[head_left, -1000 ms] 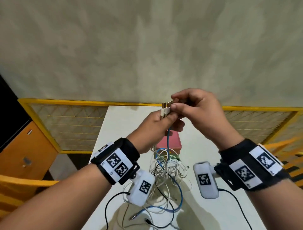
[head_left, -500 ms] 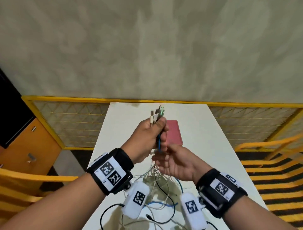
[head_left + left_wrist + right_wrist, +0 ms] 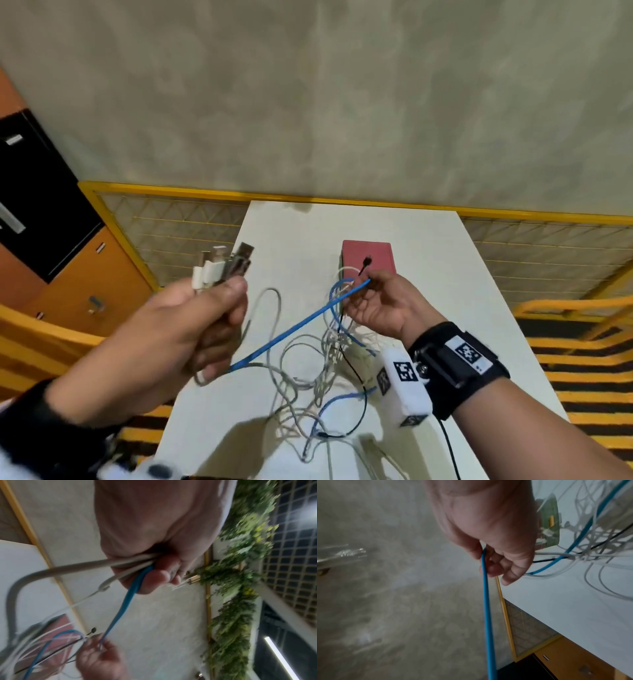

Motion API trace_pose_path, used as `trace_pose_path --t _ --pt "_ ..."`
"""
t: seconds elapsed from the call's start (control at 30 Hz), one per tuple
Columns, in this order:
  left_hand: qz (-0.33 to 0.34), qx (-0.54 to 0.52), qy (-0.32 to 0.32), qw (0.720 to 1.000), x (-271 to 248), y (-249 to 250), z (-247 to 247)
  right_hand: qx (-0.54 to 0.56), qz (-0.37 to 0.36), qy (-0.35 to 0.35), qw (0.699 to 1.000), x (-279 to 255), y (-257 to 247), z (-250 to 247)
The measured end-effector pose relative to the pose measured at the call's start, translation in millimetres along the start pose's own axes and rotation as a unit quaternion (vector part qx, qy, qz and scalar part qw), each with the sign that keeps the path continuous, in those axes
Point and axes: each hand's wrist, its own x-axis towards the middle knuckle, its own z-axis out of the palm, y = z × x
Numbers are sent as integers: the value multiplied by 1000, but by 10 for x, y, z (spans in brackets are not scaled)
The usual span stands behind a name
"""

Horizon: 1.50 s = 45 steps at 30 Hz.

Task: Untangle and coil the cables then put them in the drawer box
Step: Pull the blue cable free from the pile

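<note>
My left hand (image 3: 191, 329) is raised at the left and grips a bundle of cable ends, with white and metal USB plugs (image 3: 224, 265) sticking up out of the fist. A blue cable (image 3: 294, 329) runs taut from that fist to my right hand (image 3: 373, 305), which pinches it in front of the pink drawer box (image 3: 368, 257). A black plug tip (image 3: 365, 263) pokes up beside the right fingers. White, blue and black cables hang in a tangle (image 3: 315, 387) down to the white table (image 3: 462, 294). The left wrist view shows the blue cable (image 3: 126, 599) leaving the fist; the right wrist view shows the blue cable (image 3: 486, 601) pinched.
The white table's far edge meets a yellow-framed mesh barrier (image 3: 171, 219) under a grey wall. An orange cabinet (image 3: 82, 287) stands at the left. Yellow chair rails (image 3: 575, 318) lie at the right. A green-fronted part of the box (image 3: 551, 526) appears behind my right hand.
My left hand has swung out to the left with the plug bundle. My right hand has moved to the right toward the pink box, pulling the blue cable taut between them.
</note>
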Motion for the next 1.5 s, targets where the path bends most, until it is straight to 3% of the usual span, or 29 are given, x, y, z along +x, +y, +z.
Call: trace_pose_path --t 0.03,0.07,0.13,0.17,0.2,0.23,0.27,0.33,0.37,0.43,0.5,0.63,0.77,0.87,1.0,1.1,1.17,1.23,1.27,1.3,1.37,1.4,1.43,1.5 --pt "16 -17 -21 1000 25 -56 -358 38 -12 1 999 18 -33 -6" --pt "-34 15 30 999 -42 -235 -672 69 -25 5 997 19 -76 -16" --pt "-120 61 82 987 -67 -677 -1917 94 -41 15 995 11 -152 -54" --pt "-121 48 82 988 -74 -587 -1956 98 -45 16 994 8 -177 -78" --pt "-62 49 129 989 118 -762 -2415 102 -49 14 994 -4 -189 -90" --pt "-16 12 149 989 202 -778 -2352 106 -53 12 993 -19 -193 -96" --pt "11 38 186 982 150 -482 -1867 110 -57 11 992 -33 -188 -91" --pt "6 92 81 992 326 223 -919 111 -59 -1 992 -75 -133 -60" --pt "26 91 54 994 448 286 -618 102 -58 -15 993 -108 -80 -36" --pt "100 227 58 967 672 55 24 61 -57 -54 995 -177 35 17" --pt "86 269 48 958 978 -179 781 16 -58 -96 994 -236 141 73" --pt "16 279 88 956 1388 -707 805 41 -65 -112 991 -243 217 61" --pt "1 271 63 961 1424 -934 904 62 -54 -76 994 -193 223 -41" --pt "-40 259 2 965 1277 -961 796 44 -55 -36 997 -145 143 -113" --pt "-92 324 -119 934 800 -1073 549 40 -50 37 997 -15 -28 -270" --pt "-182 316 -197 910 459 -1165 199 32 -42 53 997 59 -36 -351" --pt "-230 340 -237 880 320 -1179 -10 25 -34 56 998 88 7 -363" --pt "-217 412 -251 848 272 -1182 -140 3 -35 54 998 128 67 -361" --pt "-194 438 -224 849 297 -1173 -157 -6 -38 53 998 151 82 -367" --pt "-166 438 -169 867 341 -1147 -143 -9 -38 48 998 176 94 -365" --pt "-118 332 -1 936 538 -1057 -14 -31 -42 40 998 208 130 -358" --pt "-100 265 64 957 670 -1013 87 -46 -45 33 997 228 169 -349" --pt "-80 220 101 967 828 -983 207 -58 -44 23 997 228 224 -319" --pt "-46 199 91 975 1128 -992 476 -61 -37 4 997 228 369 -251"
